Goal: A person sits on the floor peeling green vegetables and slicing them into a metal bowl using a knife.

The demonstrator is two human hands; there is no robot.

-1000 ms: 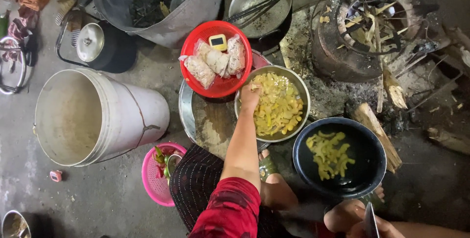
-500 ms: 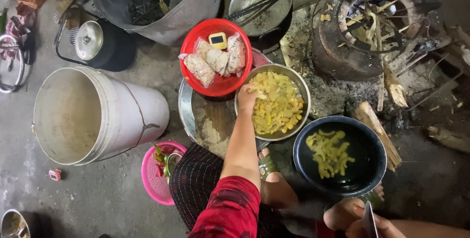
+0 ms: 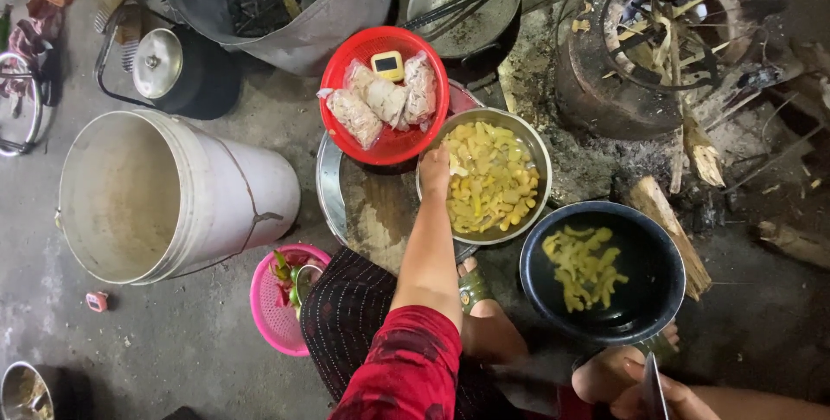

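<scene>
**A:** so what's the left hand [image 3: 435, 171] actually on?

**B:** it's on the near-left rim of the steel bowl [image 3: 484, 175], the one full of yellow cut pieces [image 3: 491, 180]. Fingers curl over the edge, so it looks like it's gripping the rim. That bowl sits on the ground in the middle, half on top of a big round metal tray [image 3: 363, 204].

**A:** and the other hand?

**B:** the right hand [image 3: 666, 398] is way down at the near right corner, mostly cut off. It's closed around a thin flat blade-like thing [image 3: 653, 390], can't tell exactly what.

**A:** what's around the bowl?

**B:** just right and nearer is a dark pot [image 3: 603, 270] with more yellow strips in it. Touching the bowl's far-left side is a red basket [image 3: 384, 94] holding plastic bags of pale stuff and a small yellow gadget. Far right there's a clay stove [image 3: 644, 44] with sticks poking in, firewood [image 3: 670, 238] lying beside it. Off to the left is a big white bucket [image 3: 164, 195], and near that a little pink basket [image 3: 281, 299].
</scene>
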